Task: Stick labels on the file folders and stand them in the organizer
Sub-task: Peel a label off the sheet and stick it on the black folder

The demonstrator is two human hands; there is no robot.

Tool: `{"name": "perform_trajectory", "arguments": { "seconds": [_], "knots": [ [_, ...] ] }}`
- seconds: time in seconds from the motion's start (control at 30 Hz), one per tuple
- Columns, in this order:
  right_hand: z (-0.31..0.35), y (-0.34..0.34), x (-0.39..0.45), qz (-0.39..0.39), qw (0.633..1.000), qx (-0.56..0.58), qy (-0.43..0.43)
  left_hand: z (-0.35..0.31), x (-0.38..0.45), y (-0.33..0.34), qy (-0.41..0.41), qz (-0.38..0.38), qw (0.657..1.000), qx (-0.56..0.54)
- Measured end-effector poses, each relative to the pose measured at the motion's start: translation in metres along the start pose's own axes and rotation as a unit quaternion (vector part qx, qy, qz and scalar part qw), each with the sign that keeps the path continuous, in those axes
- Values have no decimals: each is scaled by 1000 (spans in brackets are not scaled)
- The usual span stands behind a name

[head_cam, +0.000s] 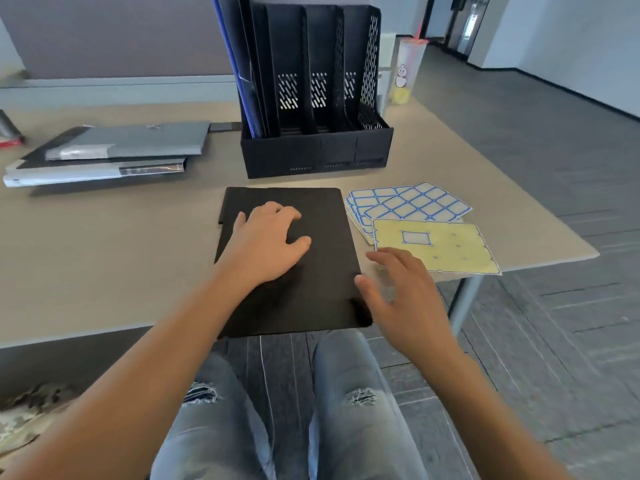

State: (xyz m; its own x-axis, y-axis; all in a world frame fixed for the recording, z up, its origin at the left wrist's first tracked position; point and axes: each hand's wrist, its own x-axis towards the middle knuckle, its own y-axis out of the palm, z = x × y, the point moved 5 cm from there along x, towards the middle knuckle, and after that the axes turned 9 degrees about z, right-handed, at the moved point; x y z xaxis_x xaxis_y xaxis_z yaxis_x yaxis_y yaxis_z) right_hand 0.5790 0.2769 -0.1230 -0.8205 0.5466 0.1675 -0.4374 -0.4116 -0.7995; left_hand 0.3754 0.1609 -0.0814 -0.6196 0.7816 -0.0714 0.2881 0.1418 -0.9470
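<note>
A black file folder [311, 271] lies flat at the table's front edge. My left hand [268, 237] rests palm down on its upper half, fingers slightly curled. Just off the folder's right edge hovers my right hand [403, 299], fingers spread and holding nothing. Beside it lies a yellow label backing sheet [450, 251] with one blue-bordered label left on it. Sheets of blue-bordered labels [412, 204] fan out behind that sheet. The black organizer [315, 150] stands behind the folder, with a blue and black folder [239, 64] upright in its leftmost slot.
A stack of grey and black folders [110, 154] lies at the left of the table [104, 254]. A clear cup with a straw [407, 71] stands right of the organizer. The table's right edge is just past the label sheets.
</note>
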Motion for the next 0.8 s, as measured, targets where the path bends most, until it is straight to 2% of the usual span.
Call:
{"name": "perform_trajectory", "arguments": {
  "seconds": [0.13, 0.33, 0.5, 0.63, 0.8],
  "knots": [
    [-46, -28, 7, -53, 997, -21, 54, -60, 19, 1, 83, 0, 996, -42],
    [-91, -49, 16, -60, 990, -79, 95, -118, 64, 38, 112, 60, 992, -16],
    [-109, -50, 14, -53, 989, -109, 84, -140, 91, 61, 127, 95, 986, 49],
    [-118, -48, 12, -35, 990, -98, 91, -144, 99, 68, 122, 75, 986, 83],
    [-121, -47, 12, -30, 991, -87, 92, -152, 94, 67, 142, 71, 985, 62]
  ]
}}
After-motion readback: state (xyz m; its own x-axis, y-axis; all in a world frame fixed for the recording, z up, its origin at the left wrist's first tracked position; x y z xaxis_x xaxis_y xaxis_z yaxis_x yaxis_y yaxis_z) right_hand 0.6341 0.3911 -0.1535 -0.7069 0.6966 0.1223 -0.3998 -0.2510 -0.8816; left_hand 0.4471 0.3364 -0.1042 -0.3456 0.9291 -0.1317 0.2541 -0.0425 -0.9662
